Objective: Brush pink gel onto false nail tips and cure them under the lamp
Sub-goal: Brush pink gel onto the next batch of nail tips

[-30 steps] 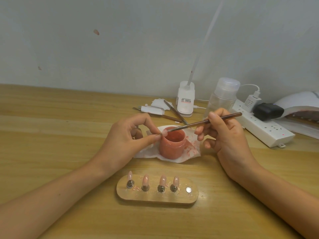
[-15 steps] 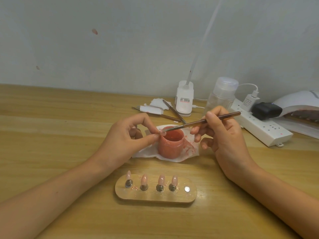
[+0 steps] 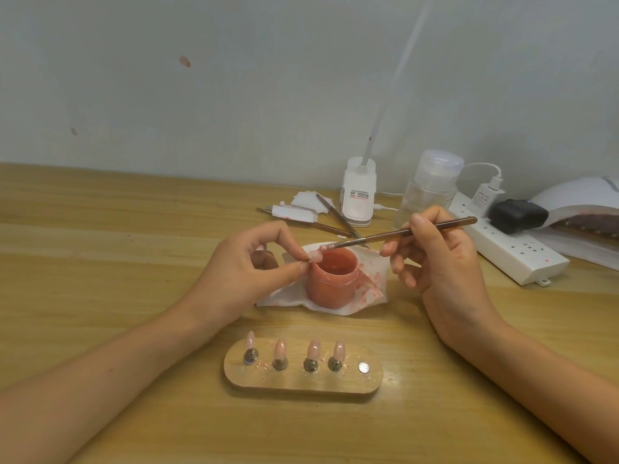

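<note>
The left hand (image 3: 244,272) pinches a single false nail tip (image 3: 315,255) between thumb and forefinger, just over the near-left rim of the open gel jar (image 3: 331,277). The right hand (image 3: 445,262) is closed round a thin brush (image 3: 402,233), held like a pen, with the bristle end touching the tip or just above it; I cannot tell which.

Judging from this head view, the main risk is the pinch itself. The tip is tiny and held only at its edge, so a firm stroke could twist it loose and drop it into the jar. An overloaded brush could also flood gel onto the fingertips (image 3: 301,267). The jar stands on a stained tissue (image 3: 371,286), and a knock from either wrist might tip it.

Both forearms reach in from the near edge over the wooden table (image 3: 100,262). The left wrist is low, its spare fingers curled behind the pinch. The right hand sits higher, the little finger spread down, and the brush handle slants up to the far right.

Near the person, a wooden holder (image 3: 301,383) carries four pink tips (image 3: 280,349) upright on pegs. Its rightmost magnet (image 3: 364,367) is bare. The curing lamp (image 3: 582,199) lies at the far right, well apart from the hands, behind a power strip (image 3: 512,252).
</note>
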`<state>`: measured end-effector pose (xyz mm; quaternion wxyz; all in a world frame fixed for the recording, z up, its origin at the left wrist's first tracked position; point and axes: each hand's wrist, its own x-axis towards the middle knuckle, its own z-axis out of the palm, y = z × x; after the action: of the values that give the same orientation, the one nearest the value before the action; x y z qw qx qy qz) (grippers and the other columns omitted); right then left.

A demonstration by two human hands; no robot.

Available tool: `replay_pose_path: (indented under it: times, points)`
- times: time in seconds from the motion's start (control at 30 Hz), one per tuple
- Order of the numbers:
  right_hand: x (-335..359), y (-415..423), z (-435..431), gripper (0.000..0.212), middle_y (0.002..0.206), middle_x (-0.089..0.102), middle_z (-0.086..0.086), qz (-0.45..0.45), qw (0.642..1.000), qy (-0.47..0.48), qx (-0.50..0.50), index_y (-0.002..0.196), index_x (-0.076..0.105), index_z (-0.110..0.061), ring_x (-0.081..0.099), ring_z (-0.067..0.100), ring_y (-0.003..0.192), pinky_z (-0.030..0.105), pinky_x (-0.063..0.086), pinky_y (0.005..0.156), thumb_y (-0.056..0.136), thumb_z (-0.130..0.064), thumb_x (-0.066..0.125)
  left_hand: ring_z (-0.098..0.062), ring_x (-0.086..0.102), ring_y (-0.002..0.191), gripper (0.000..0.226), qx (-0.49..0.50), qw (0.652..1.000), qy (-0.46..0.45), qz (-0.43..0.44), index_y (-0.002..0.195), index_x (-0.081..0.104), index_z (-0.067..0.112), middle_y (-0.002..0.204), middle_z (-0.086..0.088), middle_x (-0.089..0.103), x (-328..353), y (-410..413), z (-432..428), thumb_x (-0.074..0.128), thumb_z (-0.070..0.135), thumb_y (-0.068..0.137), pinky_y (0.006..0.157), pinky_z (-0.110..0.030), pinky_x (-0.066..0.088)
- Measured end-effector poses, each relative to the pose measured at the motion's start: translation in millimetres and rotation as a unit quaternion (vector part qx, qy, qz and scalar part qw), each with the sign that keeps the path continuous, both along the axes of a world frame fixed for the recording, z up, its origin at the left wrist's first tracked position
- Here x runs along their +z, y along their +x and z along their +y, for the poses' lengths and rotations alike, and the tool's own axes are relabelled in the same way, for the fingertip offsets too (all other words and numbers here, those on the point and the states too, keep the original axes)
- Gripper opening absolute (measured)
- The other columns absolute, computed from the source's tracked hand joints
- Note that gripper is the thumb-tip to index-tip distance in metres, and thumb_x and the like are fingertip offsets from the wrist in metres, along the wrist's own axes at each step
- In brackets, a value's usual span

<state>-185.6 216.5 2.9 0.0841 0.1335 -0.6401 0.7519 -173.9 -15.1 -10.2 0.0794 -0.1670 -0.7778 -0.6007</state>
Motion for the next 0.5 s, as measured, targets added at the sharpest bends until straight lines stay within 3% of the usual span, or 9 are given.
replay_pose_path:
  times: [0.07, 0.17, 0.23, 0.37, 0.5]
  points:
    - [0.8, 1.7, -2.4, 0.022, 0.073, 0.071, 0.007, 0.012, 1.0, 0.008, 0.025, 0.086, 0.046, -0.013, 0.059, 0.012, 0.055, 0.018, 0.041, 0.041, 0.092, -0.033, 0.052, -0.028, 0.05, 0.062, 0.012, -0.007, 1.0, 0.006, -0.006, 0.076, 0.067, 0.023, 0.087, -0.008, 0.072, -0.8, -0.8, -0.9, 0.079, 0.024, 0.075, 0.065, -0.039, 0.042]
    - [0.3, 1.2, -2.2, 0.021, 0.072, 0.071, 0.007, -0.008, 1.0, 0.021, 0.011, 0.085, 0.047, -0.013, 0.057, 0.011, 0.054, 0.017, 0.04, 0.04, 0.091, -0.033, 0.053, -0.024, 0.05, 0.063, 0.017, -0.004, 1.0, 0.002, -0.012, 0.075, 0.067, 0.025, 0.083, -0.018, 0.068, -1.5, -1.3, -1.4, 0.083, 0.02, 0.077, 0.065, -0.038, 0.041]
    - [0.0, -0.2, 0.0, 0.021, 0.072, 0.071, 0.007, -0.018, 1.0, 0.019, -0.011, 0.084, 0.047, -0.014, 0.055, 0.01, 0.052, 0.017, 0.038, 0.039, 0.091, -0.033, 0.053, -0.022, 0.051, 0.062, 0.013, -0.006, 1.0, 0.006, -0.013, 0.075, 0.067, 0.024, 0.08, -0.015, 0.068, -1.1, -0.9, -1.1, 0.08, 0.022, 0.077, 0.063, -0.036, 0.041]
    - [0.3, 1.5, -2.6, 0.022, 0.075, 0.072, 0.008, 0.014, 1.0, 0.015, 0.02, 0.085, 0.047, -0.015, 0.056, 0.011, 0.052, 0.016, 0.039, 0.04, 0.091, -0.035, 0.053, -0.022, 0.053, 0.063, 0.011, -0.01, 1.0, 0.012, -0.011, 0.075, 0.067, 0.023, 0.083, -0.003, 0.072, -0.5, 0.2, -1.0, 0.078, 0.024, 0.076, 0.061, -0.034, 0.043]
    - [-0.2, -0.1, -0.7, 0.021, 0.075, 0.073, 0.007, -0.013, 0.999, 0.033, -0.011, 0.085, 0.048, -0.015, 0.054, 0.009, 0.051, 0.016, 0.037, 0.038, 0.093, -0.033, 0.053, -0.025, 0.052, 0.063, 0.012, -0.008, 1.0, 0.008, -0.007, 0.075, 0.067, 0.024, 0.082, -0.011, 0.069, -1.3, -0.9, -1.0, 0.079, 0.021, 0.078, 0.063, -0.038, 0.041]
